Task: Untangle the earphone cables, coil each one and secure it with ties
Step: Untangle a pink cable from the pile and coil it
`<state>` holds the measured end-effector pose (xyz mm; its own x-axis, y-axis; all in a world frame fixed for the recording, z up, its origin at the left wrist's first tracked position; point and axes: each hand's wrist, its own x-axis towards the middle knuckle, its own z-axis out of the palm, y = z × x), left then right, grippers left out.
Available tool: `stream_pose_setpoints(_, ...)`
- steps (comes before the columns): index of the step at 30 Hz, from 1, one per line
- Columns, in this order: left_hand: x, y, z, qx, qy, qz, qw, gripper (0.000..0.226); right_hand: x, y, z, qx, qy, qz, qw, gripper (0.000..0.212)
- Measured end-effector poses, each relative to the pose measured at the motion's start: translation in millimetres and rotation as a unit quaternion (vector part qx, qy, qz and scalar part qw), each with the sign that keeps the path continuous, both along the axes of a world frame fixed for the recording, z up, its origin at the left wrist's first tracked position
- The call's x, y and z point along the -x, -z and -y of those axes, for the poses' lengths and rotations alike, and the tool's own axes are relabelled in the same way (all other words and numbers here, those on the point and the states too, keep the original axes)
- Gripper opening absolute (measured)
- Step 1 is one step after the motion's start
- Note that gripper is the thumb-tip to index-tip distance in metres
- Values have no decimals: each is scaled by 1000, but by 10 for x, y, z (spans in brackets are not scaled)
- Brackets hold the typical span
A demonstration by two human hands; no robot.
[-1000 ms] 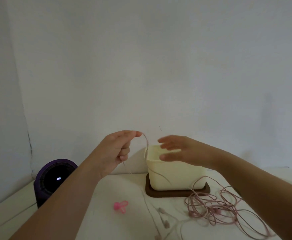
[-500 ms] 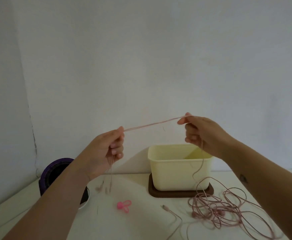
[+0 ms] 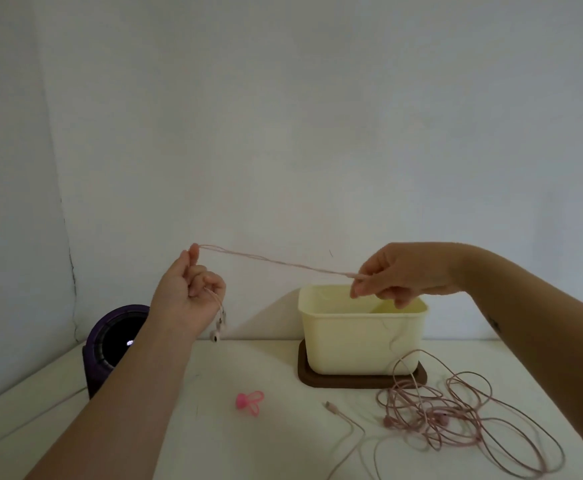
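A thin pink earphone cable (image 3: 276, 261) is held taut in the air between a person's two raised hands, sloping slightly down from left to right. The left hand (image 3: 186, 292) pinches one end at its raised fingertips, with the other fingers curled over the cable below. Two small earbuds (image 3: 218, 330) dangle just under that hand. The right hand (image 3: 400, 271) pinches the cable between thumb and fingers, directly above an open cream box (image 3: 359, 337). The hands are well apart.

Below the right arm, the rest of the pink cabling lies in a loose tangled heap (image 3: 456, 420) on the white tabletop (image 3: 213, 452). One loop reaches the foot of the box. A single strand ending in a small plug (image 3: 329, 407) lies just left of the heap.

A bright pink tie (image 3: 248, 401) sits alone on the tabletop, left of the plug. The box stands on a dark brown base (image 3: 317, 379). At the far left, beside the left forearm, is a dark purple round speaker (image 3: 110, 341). A plain pale wall fills the background.
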<state>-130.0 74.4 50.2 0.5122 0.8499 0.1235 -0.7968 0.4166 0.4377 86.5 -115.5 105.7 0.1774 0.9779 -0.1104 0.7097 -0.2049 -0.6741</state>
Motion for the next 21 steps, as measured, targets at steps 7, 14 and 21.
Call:
stream_pose_setpoints(7, -168, 78, 12, -6, -52, -24, 998, 14, -17, 395, -109, 128, 112, 303, 938, 25)
stream_pose_setpoints(14, -155, 141, -33, -15, -58, -76, 995, 13, 426, -121, -177, -203, 113, 203, 951, 33)
stream_pose_setpoints(21, 8, 112, 14, -98, -12, -166, 981, 15, 458, -75, -492, -284, 104, 45, 952, 34)
